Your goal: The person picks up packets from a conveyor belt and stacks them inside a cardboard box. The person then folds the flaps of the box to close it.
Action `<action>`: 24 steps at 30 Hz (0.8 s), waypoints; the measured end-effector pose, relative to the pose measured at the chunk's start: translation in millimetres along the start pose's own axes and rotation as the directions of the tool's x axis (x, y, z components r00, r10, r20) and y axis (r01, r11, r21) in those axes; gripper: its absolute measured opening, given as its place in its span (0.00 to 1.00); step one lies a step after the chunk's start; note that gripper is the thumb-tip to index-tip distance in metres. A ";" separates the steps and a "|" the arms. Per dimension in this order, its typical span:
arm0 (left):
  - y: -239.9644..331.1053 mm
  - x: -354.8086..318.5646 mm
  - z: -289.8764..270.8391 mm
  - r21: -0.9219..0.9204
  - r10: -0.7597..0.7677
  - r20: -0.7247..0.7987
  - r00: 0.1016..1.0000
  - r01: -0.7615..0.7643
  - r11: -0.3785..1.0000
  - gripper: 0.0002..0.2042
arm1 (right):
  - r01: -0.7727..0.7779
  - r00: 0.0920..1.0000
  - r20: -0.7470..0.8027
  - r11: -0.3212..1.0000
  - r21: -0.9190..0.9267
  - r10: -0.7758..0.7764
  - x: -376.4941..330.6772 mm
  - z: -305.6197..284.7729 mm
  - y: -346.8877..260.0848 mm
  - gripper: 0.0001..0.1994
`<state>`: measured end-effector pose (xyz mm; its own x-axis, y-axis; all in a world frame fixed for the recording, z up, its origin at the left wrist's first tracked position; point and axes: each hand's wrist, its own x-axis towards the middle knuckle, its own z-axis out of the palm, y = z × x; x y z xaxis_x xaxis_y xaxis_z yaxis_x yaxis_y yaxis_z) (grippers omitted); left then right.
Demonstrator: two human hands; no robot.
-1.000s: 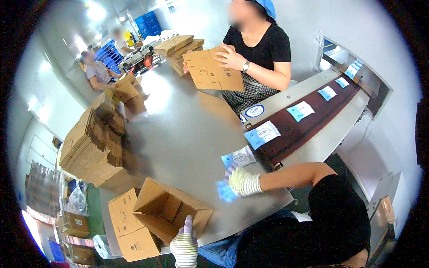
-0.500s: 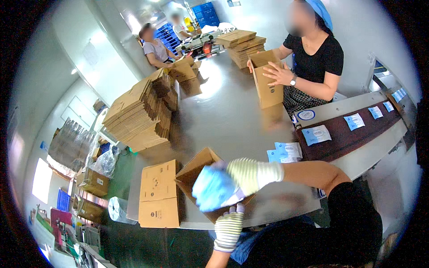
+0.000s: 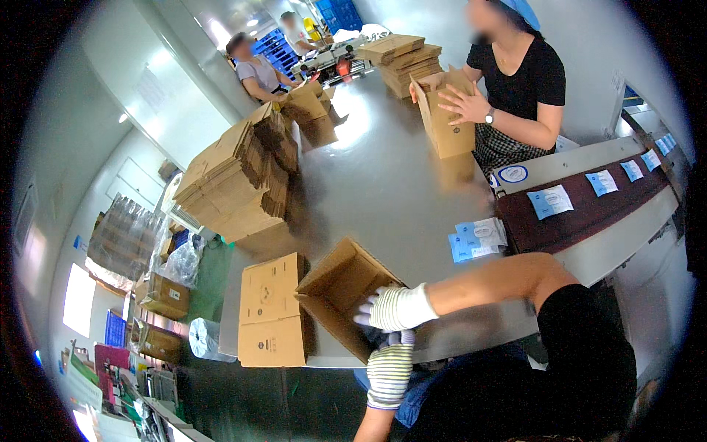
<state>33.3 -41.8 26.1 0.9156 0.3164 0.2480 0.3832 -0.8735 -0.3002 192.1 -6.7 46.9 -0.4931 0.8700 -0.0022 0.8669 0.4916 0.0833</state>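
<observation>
white glove [image 3: 394, 308], striped glove [image 3: 389, 372], brown open box [image 3: 345, 291], grey table [image 3: 383, 184]

Both of the person's hands are wearing white knit gloves. The right hand [image 3: 389, 308] is reaching leftward across the body on a bare, bent forearm coming in from the right, its fingers [image 3: 366, 309] extended and loosely spread. The left hand [image 3: 390, 362] is rising from below, just under the right wrist, its striped glove cuff showing and its fingers hidden. The 2 hands are sitting close together.
</observation>
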 end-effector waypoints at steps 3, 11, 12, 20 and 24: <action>-16.7 -4.4 1.1 -0.046 -0.097 -0.025 0.995 0.096 0.994 0.12 | 0.127 0.898 -0.439 0.948 0.292 0.015 -44.5 -41.1 2.0 0.27; -62.6 13.7 -10.6 0.105 -0.141 -0.371 0.918 0.192 0.976 0.08 | -0.221 0.759 -0.549 0.932 0.288 0.350 -136.4 -26.3 80.8 0.27; -71.5 21.9 -15.3 0.149 -0.205 -0.351 0.914 0.270 0.951 0.07 | -0.298 0.744 -0.591 0.947 0.124 0.312 -140.5 -38.8 103.5 0.26; -94.0 20.8 -48.2 0.141 -0.349 -0.457 0.818 0.455 0.880 0.07 | -0.316 0.612 -0.574 0.834 0.452 0.543 -150.9 -95.0 223.7 0.22; -94.9 21.3 -49.7 0.145 -0.332 -0.496 0.802 0.454 0.879 0.07 | -0.428 0.722 -0.483 0.868 0.251 0.495 -141.7 -118.9 260.1 0.21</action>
<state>10.3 29.5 105.6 0.5471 0.3600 0.7557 0.7699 -0.5708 -0.2855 478.6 -6.8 187.4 0.0376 0.8526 0.5212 0.9822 0.0646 -0.1766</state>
